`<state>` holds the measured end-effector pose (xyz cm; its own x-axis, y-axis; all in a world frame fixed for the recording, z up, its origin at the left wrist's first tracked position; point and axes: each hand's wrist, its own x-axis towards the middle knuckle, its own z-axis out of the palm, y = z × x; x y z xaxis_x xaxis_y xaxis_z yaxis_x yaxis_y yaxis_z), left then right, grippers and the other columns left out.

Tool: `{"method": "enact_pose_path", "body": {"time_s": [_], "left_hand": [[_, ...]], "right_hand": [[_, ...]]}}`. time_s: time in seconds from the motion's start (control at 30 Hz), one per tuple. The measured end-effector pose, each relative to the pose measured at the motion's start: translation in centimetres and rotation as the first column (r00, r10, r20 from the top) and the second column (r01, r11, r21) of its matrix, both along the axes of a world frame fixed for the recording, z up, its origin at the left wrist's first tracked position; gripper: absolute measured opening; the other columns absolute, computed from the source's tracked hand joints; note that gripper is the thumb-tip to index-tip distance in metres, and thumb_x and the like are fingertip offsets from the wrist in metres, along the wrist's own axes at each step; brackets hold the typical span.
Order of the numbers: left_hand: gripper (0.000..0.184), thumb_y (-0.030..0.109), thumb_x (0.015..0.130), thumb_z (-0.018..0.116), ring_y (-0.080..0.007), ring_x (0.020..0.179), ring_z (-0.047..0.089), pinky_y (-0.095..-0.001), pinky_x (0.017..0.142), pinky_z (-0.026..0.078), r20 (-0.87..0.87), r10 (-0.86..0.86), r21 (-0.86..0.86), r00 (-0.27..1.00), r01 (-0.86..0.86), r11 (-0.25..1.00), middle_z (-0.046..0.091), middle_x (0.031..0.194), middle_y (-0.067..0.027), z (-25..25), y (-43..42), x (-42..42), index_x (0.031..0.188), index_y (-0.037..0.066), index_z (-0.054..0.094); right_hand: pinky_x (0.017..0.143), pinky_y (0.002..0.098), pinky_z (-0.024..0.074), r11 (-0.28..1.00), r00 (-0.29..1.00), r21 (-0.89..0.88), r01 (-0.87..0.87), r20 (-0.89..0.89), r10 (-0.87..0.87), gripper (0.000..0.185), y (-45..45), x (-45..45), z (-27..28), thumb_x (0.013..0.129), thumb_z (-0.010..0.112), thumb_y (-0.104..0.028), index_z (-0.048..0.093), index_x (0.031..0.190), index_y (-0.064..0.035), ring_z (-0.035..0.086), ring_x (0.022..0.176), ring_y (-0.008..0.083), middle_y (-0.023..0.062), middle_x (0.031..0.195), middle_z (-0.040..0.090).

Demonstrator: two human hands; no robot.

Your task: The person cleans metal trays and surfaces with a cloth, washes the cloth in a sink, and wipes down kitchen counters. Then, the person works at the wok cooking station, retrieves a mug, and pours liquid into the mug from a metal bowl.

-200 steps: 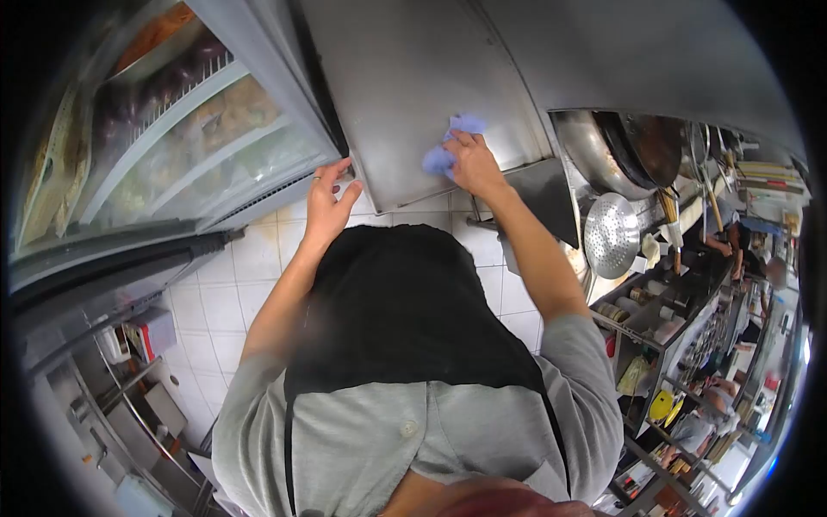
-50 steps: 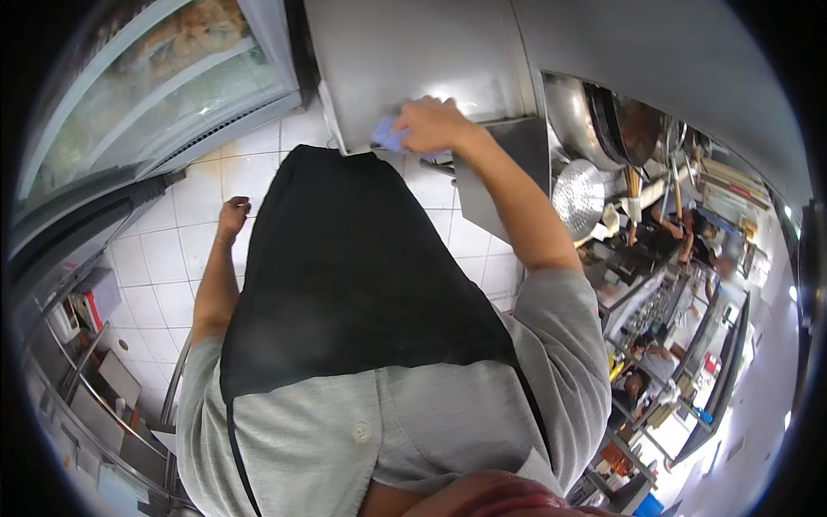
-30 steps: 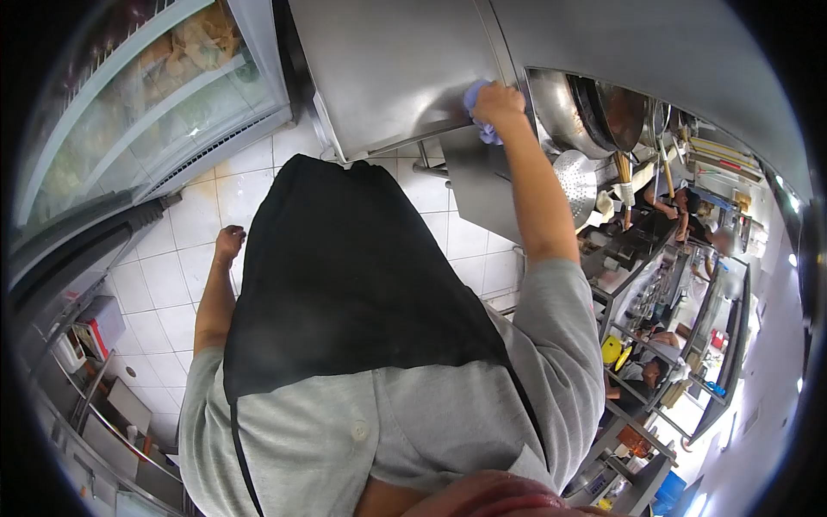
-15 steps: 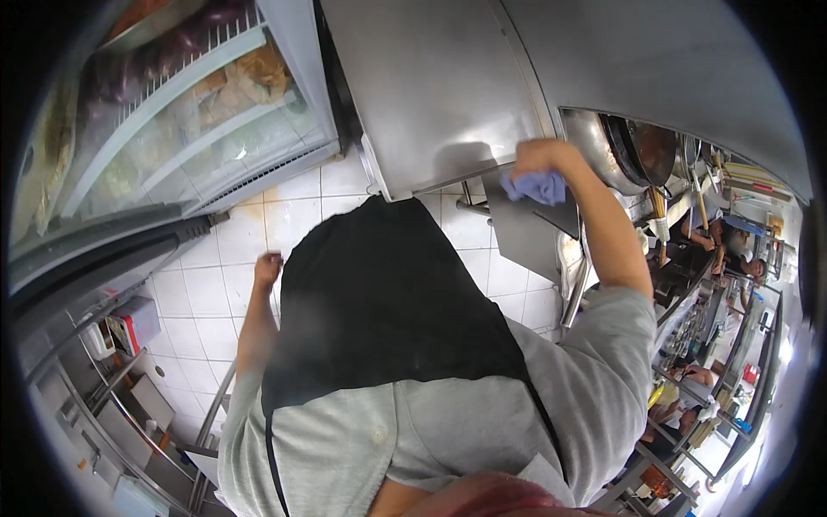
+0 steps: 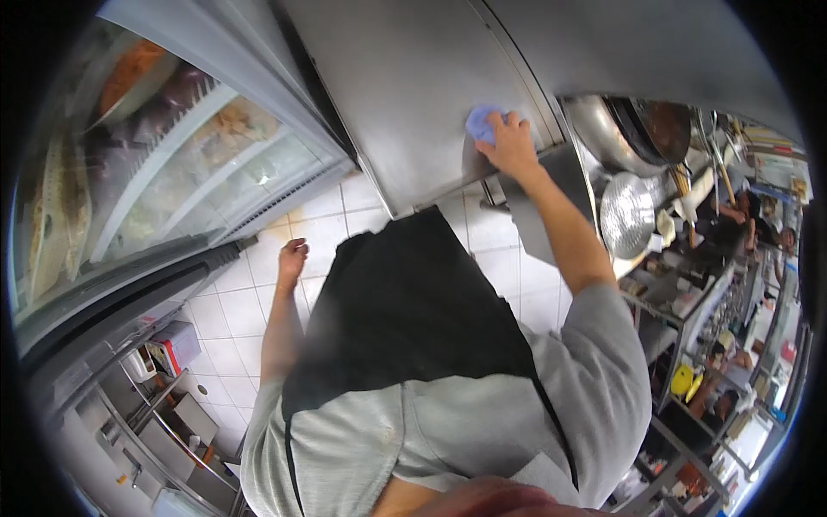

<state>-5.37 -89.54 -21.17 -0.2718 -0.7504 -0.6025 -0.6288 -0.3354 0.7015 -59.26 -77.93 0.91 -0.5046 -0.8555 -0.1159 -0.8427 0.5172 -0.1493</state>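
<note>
My right hand [image 5: 510, 146] presses a crumpled blue-purple cloth [image 5: 482, 123] onto the stainless-steel work surface [image 5: 396, 77], near its front edge. The fingers curve over the cloth and hide part of it. Beside my black apron [image 5: 413, 302], my left hand [image 5: 294, 256] hangs over the tiled floor, its fingers loosely bent and nothing visible in them.
A glass-fronted fridge [image 5: 207, 146] with filled shelves stands at the left. Metal pans [image 5: 603, 129] and a perforated ladle-like utensil [image 5: 633, 214] are at the right. Further off, people work among shelves and counters. A red and grey box [image 5: 177, 346] sits at lower left.
My right hand has moved left and away from my body with the cloth, from the front edge onto the steel surface. My left hand has shifted slightly right and its fingers have loosened.
</note>
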Motion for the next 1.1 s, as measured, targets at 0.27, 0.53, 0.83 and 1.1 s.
{"method": "enact_pose_path", "body": {"time_s": [0.27,0.53,0.83,1.1], "left_hand": [[0.061,0.028,0.093,0.061,-0.0197,0.103,0.058,-0.0331,0.083,0.05,-0.367,-0.075,-0.26,0.927,-0.025,0.965,0.059,0.119,-0.0139,15.1,0.3,-18.8,0.144,0.002,0.038],[0.074,0.02,0.092,0.057,-0.0262,0.124,0.046,-0.0343,0.104,0.036,-0.505,0.169,0.089,0.846,-0.144,0.986,0.045,0.138,-0.0178,18.8,0.7,-27.3,0.15,-0.001,0.015],[0.074,0.009,0.086,0.047,-0.0297,0.13,0.04,-0.0348,0.11,0.029,-0.463,0.211,0.054,0.861,-0.21,0.976,0.037,0.144,-0.0229,15.7,-0.5,-27.7,0.149,-0.007,0.013],[0.075,0.007,0.081,0.048,-0.0291,0.122,0.045,-0.0339,0.106,0.032,-0.416,0.224,0.016,0.881,-0.24,0.971,0.043,0.136,-0.0227,17.1,-1.8,-28.6,0.147,-0.008,0.017]], "right_hand": [[0.081,0.0422,0.0533,0.92,0.954,0.348,-0.181,-0.163,0.25,0.02,0.7,-1.7,4.1,0.073,0.063,-0.016,0.07,0.092,-0.0127,0.062,0.097,0.0375,0.0158,0.106,0.064],[0.088,0.0465,0.0459,0.694,0.819,-0.483,0.534,0.498,-0.284,0.06,9.4,0.3,-2.0,0.079,0.071,-0.045,0.054,0.115,0.0009,0.06,0.1,0.0414,0.0259,0.105,0.061],[0.089,0.048,0.0441,0.505,0.764,-0.575,0.643,0.438,-0.474,0.05,4.0,3.9,-4.2,0.077,0.065,-0.018,0.044,0.119,-0.0017,0.049,0.102,0.0432,0.0238,0.111,0.041],[0.087,0.0504,0.0461,0.537,0.746,-0.518,0.666,0.488,-0.454,0.051,2.2,3.3,-2.9,0.075,0.062,-0.014,0.045,0.121,-0.0031,0.053,0.097,0.0466,0.0244,0.112,0.04]]}}
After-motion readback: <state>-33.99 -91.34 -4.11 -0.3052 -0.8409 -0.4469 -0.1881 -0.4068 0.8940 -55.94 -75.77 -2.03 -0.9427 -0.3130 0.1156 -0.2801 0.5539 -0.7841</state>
